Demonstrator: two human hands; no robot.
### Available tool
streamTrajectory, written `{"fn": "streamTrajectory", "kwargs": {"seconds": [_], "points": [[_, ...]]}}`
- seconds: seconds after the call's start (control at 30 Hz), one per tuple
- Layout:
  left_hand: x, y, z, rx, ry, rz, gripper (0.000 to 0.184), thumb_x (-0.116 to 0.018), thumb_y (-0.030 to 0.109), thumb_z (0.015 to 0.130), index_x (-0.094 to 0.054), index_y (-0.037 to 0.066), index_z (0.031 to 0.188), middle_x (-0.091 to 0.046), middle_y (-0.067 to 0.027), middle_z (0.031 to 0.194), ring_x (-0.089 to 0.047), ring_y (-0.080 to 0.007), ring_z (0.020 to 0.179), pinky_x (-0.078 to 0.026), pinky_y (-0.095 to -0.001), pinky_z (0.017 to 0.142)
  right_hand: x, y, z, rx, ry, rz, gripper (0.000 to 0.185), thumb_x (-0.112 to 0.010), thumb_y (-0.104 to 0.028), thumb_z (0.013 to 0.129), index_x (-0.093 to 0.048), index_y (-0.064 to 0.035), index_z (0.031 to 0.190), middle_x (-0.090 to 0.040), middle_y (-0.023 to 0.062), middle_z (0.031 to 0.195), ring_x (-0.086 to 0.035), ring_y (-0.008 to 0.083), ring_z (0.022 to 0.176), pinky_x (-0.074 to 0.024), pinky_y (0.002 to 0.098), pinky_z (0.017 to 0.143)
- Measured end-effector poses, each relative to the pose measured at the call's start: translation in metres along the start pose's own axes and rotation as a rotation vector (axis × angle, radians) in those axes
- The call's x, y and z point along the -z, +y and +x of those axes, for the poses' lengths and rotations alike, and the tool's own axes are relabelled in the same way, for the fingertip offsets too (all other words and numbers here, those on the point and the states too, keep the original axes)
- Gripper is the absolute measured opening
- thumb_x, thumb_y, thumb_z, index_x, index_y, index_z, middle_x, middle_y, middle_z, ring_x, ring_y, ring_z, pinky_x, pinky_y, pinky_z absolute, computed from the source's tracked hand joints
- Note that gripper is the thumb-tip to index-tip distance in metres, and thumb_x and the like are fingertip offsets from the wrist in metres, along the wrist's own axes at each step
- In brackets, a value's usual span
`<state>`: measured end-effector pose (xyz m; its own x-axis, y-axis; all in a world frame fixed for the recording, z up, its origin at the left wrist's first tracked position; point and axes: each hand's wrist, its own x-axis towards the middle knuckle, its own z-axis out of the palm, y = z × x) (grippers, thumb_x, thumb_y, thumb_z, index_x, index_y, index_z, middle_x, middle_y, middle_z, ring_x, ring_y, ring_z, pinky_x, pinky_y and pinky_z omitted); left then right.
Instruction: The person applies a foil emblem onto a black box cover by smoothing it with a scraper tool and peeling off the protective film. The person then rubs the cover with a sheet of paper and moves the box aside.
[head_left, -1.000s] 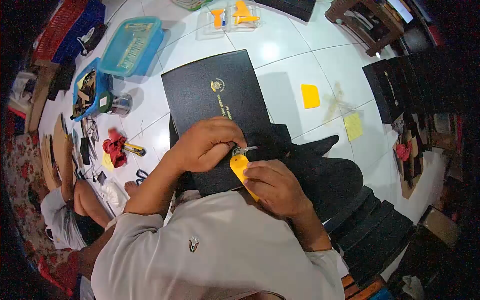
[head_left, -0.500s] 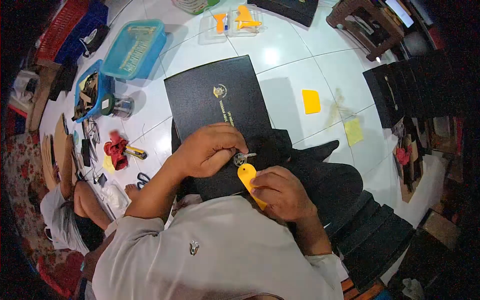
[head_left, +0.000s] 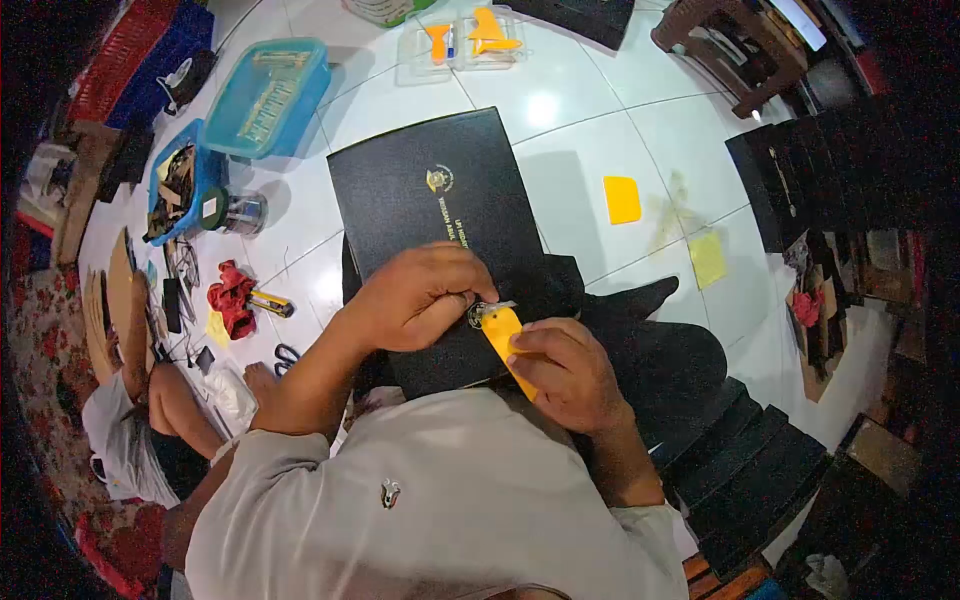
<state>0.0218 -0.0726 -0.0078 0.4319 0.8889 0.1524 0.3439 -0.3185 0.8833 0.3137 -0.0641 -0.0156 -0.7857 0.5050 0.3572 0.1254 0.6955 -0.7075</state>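
Observation:
A black hard cover [head_left: 400,180] with a gold crest and lettering lies across my lap. My left hand [head_left: 425,300] rests on its lower part, thumb and fingers pinched together near a small round silver emblem [head_left: 476,316]. A small shiny strip [head_left: 497,305] shows at those fingertips; whether they grip it I cannot tell. My right hand [head_left: 572,372] is closed around a yellow plastic scraper [head_left: 503,332]. The scraper's rounded upper end meets the strip and partly covers the emblem.
On the tiles lie a yellow plate [head_left: 622,200], a yellow paper [head_left: 707,262], a cutter knife [head_left: 271,304] and a red cloth [head_left: 232,300]. Blue tubs [head_left: 318,90] stand left. Black covers [head_left: 755,480] are stacked right. Another person [head_left: 130,430] sits at the left.
My right hand has moved the scraper slightly up and right, so its tip now overlaps the emblem and strip. My left hand stays nearly in place.

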Motion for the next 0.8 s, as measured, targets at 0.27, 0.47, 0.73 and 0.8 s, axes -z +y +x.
{"fn": "streamTrajectory", "kwargs": {"seconds": [0.27,0.47,0.73,0.8], "points": [[0.000,0.001,-0.001,0.026,-0.010,-0.011,0.028,-0.058,-0.001,0.084,-0.076,0.001,0.106,-0.075,-0.0167,0.108,-0.072,-0.0371,0.102,-0.056,-0.0459,0.092,-0.001,-0.003,0.000,0.041,-0.041,0.063,0.021,-0.086,-0.006,0.078,-0.080,-0.0033,0.098,-0.075,0.0093,0.115,-0.073,0.0318,0.109,-0.0609,0.0421,0.092],[0.001,0.001,-0.001,0.024,-0.015,0.009,0.027,-0.058,-0.001,0.085,-0.076,0.002,0.106,-0.076,-0.0164,0.108,-0.072,-0.0376,0.103,-0.056,-0.0461,0.094,0.000,-0.005,0.006,0.080,-0.062,-0.006,0.019,-0.086,-0.008,0.079,-0.080,-0.0043,0.097,-0.075,0.0095,0.113,-0.073,0.0309,0.109,-0.0604,0.0434,0.091],[0.000,0.003,0.000,0.053,-0.016,-0.018,0.027,-0.059,0.001,0.086,-0.076,0.003,0.106,-0.077,-0.0161,0.109,-0.073,-0.0380,0.105,-0.056,-0.0478,0.096,0.004,0.002,-0.001,0.025,-0.023,-0.056,0.030,-0.083,-0.005,0.071,-0.079,-0.0049,0.101,-0.075,0.0087,0.116,-0.072,0.0318,0.115,-0.0594,0.0427,0.092],[0.000,0.002,0.001,0.040,-0.014,0.007,0.027,-0.058,0.002,0.086,-0.076,0.003,0.106,-0.077,-0.0165,0.109,-0.073,-0.0379,0.105,-0.056,-0.0481,0.096,0.003,0.002,0.002,0.020,-0.020,-0.070,0.032,-0.083,-0.005,0.071,-0.079,-0.0049,0.103,-0.074,0.0083,0.118,-0.071,0.0318,0.116,-0.0593,0.0430,0.094]]}}
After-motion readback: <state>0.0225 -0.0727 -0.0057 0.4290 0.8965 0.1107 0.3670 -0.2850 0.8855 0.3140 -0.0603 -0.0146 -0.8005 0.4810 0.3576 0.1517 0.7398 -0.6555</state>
